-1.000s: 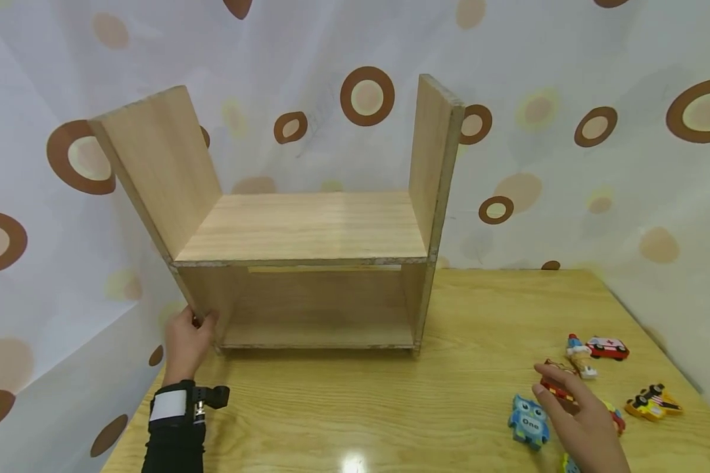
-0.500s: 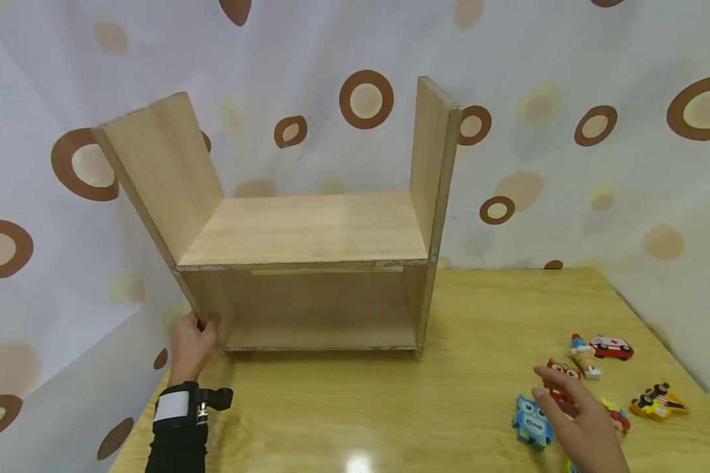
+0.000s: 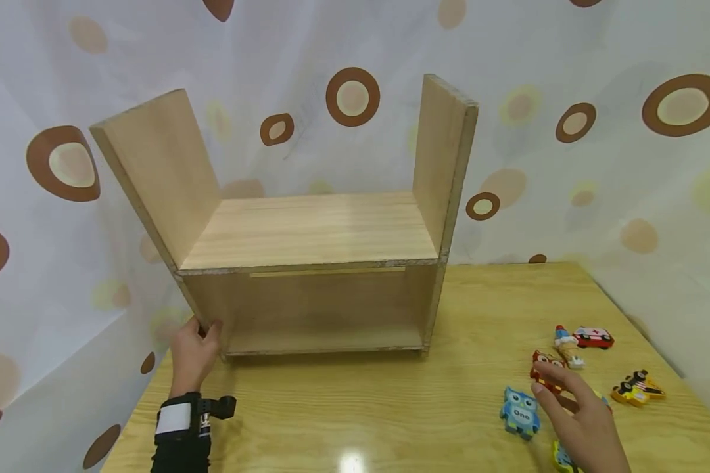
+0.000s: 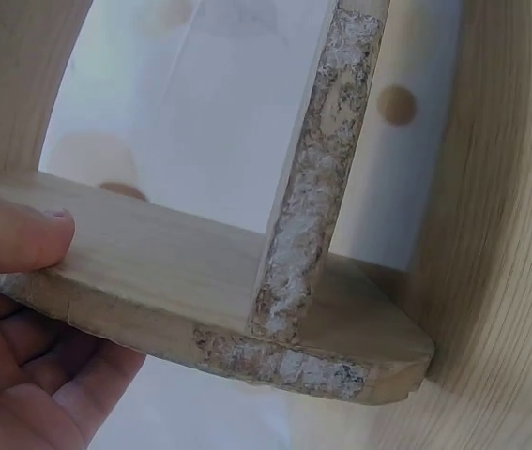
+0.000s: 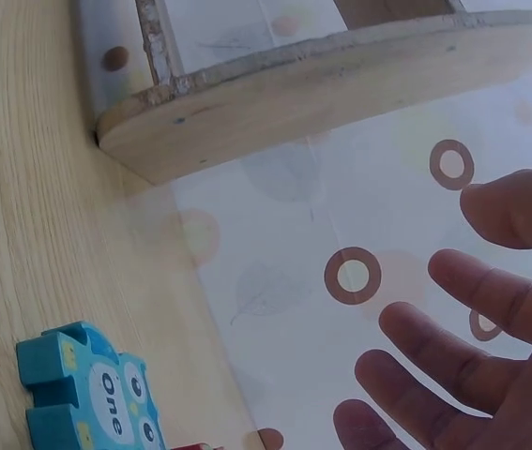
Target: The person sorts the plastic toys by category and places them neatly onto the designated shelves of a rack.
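A two-level wooden shelf (image 3: 313, 230) stands on the table, its upper level open at the top between two side boards. My left hand (image 3: 194, 355) grips the lower front edge of its left side board (image 4: 172, 328), thumb on the inner face and fingers curled behind. My right hand (image 3: 586, 414) hovers over the toys at the right, fingers spread apart and holding nothing. Nearest to it are a blue owl toy (image 3: 520, 412) marked "One" and a red owl toy (image 3: 547, 369), partly covered by the hand. A yellow-and-blue toy (image 3: 564, 457) shows below the hand.
Farther right lie a toy ambulance (image 3: 594, 337), an ice-cream-cone toy (image 3: 568, 348) and a yellow toy vehicle (image 3: 638, 389) on its side. A cloth with brown circles (image 3: 520, 144) hangs behind and beside the wooden table (image 3: 307, 420).
The shelf's right side has shifted slightly to the right against the backdrop, with the left hand still gripping the left board. The head view has turned a little; the right hand keeps its spread pose.
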A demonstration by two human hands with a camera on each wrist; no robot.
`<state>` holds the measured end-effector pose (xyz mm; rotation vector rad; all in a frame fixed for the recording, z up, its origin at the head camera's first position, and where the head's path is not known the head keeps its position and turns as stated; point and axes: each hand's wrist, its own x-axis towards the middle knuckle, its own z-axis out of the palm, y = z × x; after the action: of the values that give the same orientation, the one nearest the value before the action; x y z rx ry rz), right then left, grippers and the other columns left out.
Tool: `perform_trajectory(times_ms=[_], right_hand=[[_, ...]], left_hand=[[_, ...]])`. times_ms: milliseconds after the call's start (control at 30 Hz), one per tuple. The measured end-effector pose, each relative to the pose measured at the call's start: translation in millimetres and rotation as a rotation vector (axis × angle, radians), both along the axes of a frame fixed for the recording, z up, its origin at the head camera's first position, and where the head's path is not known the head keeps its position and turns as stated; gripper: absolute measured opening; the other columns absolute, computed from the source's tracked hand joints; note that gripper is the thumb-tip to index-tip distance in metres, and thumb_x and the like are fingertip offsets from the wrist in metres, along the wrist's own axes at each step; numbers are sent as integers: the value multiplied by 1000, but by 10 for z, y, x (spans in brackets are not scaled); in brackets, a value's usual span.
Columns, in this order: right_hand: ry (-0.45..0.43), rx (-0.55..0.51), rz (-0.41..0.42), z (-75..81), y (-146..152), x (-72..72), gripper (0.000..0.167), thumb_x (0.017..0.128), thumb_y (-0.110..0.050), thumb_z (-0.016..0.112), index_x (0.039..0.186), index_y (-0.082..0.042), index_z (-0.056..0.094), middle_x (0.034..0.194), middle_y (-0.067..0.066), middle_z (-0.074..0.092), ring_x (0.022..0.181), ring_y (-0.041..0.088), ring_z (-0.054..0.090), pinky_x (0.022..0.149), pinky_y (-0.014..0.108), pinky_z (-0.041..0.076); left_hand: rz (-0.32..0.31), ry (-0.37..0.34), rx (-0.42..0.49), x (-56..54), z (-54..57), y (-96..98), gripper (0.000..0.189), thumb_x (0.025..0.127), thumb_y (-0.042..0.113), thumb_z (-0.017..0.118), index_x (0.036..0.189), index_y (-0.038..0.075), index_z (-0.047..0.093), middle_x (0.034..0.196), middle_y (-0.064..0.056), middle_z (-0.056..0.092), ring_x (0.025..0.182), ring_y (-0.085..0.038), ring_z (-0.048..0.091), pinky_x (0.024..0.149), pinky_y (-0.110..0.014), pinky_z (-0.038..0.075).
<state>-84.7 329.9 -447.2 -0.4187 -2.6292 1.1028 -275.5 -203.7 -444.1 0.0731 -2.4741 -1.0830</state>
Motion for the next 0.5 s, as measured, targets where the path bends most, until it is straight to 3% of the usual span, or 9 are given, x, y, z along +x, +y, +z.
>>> perform_trajectory(times_ms=[100, 233, 367, 500], right_hand=[[3, 3, 1, -4, 23, 33, 46, 101, -41, 54, 139, -15, 54, 122, -16, 55, 95, -33, 34, 71, 7, 48], [4, -1, -3, -15, 61, 81, 47, 101, -41, 53, 140, -13, 53, 126, -15, 53, 96, -33, 30, 71, 6, 45], [7, 2, -13, -20, 107, 130, 47, 101, -41, 53, 139, -12, 54, 119, -30, 47, 96, -33, 30, 70, 4, 43], [-16, 6, -23, -9, 140, 162, 48, 102, -41, 52, 140, -12, 52, 121, -25, 53, 94, -33, 28, 69, 4, 42]], left_hand=[[-13, 9, 2, 43, -6, 127, 25, 96, 19, 60, 78, 1, 58, 64, -10, 54, 57, -16, 43, 53, -28, 33], [-32, 17, 19, 125, -14, 308, 21, 95, 16, 61, 87, -3, 64, 70, -16, 62, 59, -16, 47, 54, -28, 35], [-44, 27, 42, 194, -23, 481, 21, 95, 15, 61, 94, -5, 67, 76, -20, 67, 60, -17, 51, 53, -27, 37], [-57, 38, 59, 241, -35, 630, 22, 95, 15, 62, 97, -6, 68, 81, -21, 70, 63, -21, 55, 54, -27, 39]])
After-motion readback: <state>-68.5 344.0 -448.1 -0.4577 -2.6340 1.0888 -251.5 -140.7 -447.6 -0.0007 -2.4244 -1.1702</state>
